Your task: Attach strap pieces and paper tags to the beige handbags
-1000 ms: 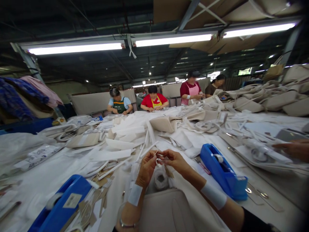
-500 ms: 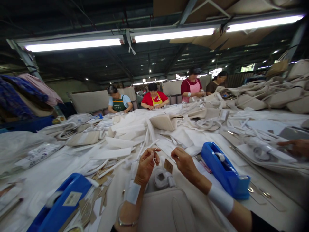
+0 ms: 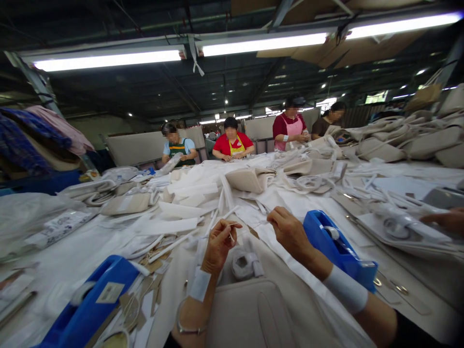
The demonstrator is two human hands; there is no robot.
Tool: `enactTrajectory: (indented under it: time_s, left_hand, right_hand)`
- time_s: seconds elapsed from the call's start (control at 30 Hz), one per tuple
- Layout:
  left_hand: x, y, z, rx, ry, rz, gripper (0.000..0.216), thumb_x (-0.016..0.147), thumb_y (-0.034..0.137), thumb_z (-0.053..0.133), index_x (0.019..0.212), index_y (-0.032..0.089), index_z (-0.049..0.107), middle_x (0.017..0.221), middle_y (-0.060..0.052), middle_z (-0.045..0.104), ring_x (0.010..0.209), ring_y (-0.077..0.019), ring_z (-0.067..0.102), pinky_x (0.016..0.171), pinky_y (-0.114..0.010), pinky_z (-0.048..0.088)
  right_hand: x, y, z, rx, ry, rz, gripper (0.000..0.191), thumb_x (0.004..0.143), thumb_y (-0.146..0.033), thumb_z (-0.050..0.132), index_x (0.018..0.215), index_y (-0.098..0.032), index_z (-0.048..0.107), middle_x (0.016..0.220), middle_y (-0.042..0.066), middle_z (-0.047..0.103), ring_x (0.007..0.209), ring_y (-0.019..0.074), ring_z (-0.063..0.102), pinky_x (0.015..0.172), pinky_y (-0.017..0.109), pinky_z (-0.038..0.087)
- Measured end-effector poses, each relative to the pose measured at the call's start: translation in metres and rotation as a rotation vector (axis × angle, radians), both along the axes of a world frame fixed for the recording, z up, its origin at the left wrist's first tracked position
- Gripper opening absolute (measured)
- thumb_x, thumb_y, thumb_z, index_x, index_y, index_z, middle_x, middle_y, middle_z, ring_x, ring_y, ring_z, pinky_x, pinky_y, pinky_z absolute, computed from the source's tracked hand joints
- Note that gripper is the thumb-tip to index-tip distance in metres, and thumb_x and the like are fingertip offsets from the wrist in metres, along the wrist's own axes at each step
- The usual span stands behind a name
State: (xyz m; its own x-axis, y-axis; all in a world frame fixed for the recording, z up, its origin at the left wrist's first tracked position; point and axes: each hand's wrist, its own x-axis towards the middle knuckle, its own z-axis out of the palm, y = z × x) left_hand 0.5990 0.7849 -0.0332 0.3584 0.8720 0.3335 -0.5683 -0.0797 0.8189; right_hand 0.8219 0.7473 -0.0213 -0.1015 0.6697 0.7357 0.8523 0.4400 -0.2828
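Observation:
My left hand point(image 3: 220, 244) is closed in a pinch on a thin white string point(image 3: 229, 225), with a loose white end showing by its fingers. To the right, my right hand point(image 3: 290, 232) pinches too, and a faint line of the string seems to run between the hands. A brown card tag point(image 3: 253, 233) shows partly between and below them. Beneath lies a beige bag point(image 3: 250, 309), with a coiled strap wrapped in white point(image 3: 243, 265) at its top edge.
Blue tape dispensers stand at the left point(image 3: 90, 302) and right point(image 3: 339, 249). White wrapping sheets point(image 3: 181, 210) and beige bags point(image 3: 248, 179) cover the table further off. A co-worker's hand point(image 3: 447, 220) is at the right edge. Several people work across the table.
My right hand has moved up and to the right, away from my left hand, which stays nearly in place. The brown tag has shifted slightly. Across the table, one person now holds up a white-wrapped item.

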Motion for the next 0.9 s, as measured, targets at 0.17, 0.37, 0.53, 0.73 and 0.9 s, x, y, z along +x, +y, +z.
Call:
enactTrajectory:
  time_s: [0.17, 0.37, 0.53, 0.73, 0.9]
  left_hand:
    - [-0.001, 0.0, 0.004, 0.017, -0.055, 0.011, 0.024, 0.084, 0.029, 0.067, 0.075, 0.017, 0.048, 0.116, -0.009, 0.067, 0.062, -0.0087, 0.052, 0.052, -0.021, 0.036]
    - [0.001, -0.002, 0.003, 0.06, -0.061, -0.019, 0.021, 0.087, 0.028, 0.064, 0.077, 0.017, 0.051, 0.121, -0.009, 0.065, 0.065, -0.0091, 0.055, 0.059, -0.025, 0.042]
    - [-0.001, -0.001, 0.004, 0.052, -0.07, -0.015, 0.021, 0.085, 0.03, 0.066, 0.078, 0.017, 0.051, 0.116, -0.007, 0.067, 0.062, -0.0086, 0.056, 0.06, -0.026, 0.045]
    - [-0.017, 0.01, 0.001, -0.024, -0.207, 0.172, 0.02, 0.081, 0.029, 0.071, 0.078, 0.017, 0.055, 0.12, -0.006, 0.066, 0.063, -0.006, 0.051, 0.059, -0.022, 0.044]
    - [-0.025, 0.024, -0.012, -0.105, -0.141, 0.374, 0.028, 0.074, 0.036, 0.074, 0.076, 0.017, 0.053, 0.095, -0.003, 0.067, 0.056, -0.0043, 0.047, 0.049, -0.019, 0.036]
  right_hand:
    - [-0.016, -0.014, -0.022, -0.157, -0.025, 0.103, 0.02, 0.082, -0.002, 0.045, 0.08, -0.019, 0.055, 0.086, 0.006, 0.056, 0.084, 0.0212, 0.051, 0.076, 0.034, 0.041]
    - [-0.042, 0.004, -0.014, -0.636, 0.558, 0.565, 0.081, 0.06, -0.01, 0.072, 0.134, -0.02, 0.04, 0.12, 0.008, 0.056, 0.109, 0.0213, 0.054, 0.091, 0.035, 0.045]
    - [-0.07, 0.047, 0.01, -0.871, 0.557, 0.895, 0.057, 0.054, -0.007, 0.068, 0.109, -0.019, 0.059, 0.084, -0.004, 0.062, 0.082, 0.0155, 0.059, 0.076, 0.027, 0.048]
    - [-0.07, 0.068, 0.014, -0.968, 0.573, 0.92, 0.027, 0.065, -0.023, 0.068, 0.091, -0.015, 0.068, 0.073, -0.003, 0.058, 0.063, 0.0104, 0.051, 0.055, 0.021, 0.044]
    - [-0.058, 0.078, 0.016, -0.987, 0.74, 0.858, 0.032, 0.065, -0.037, 0.074, 0.087, -0.014, 0.068, 0.074, -0.001, 0.056, 0.059, 0.0072, 0.045, 0.057, 0.021, 0.042]
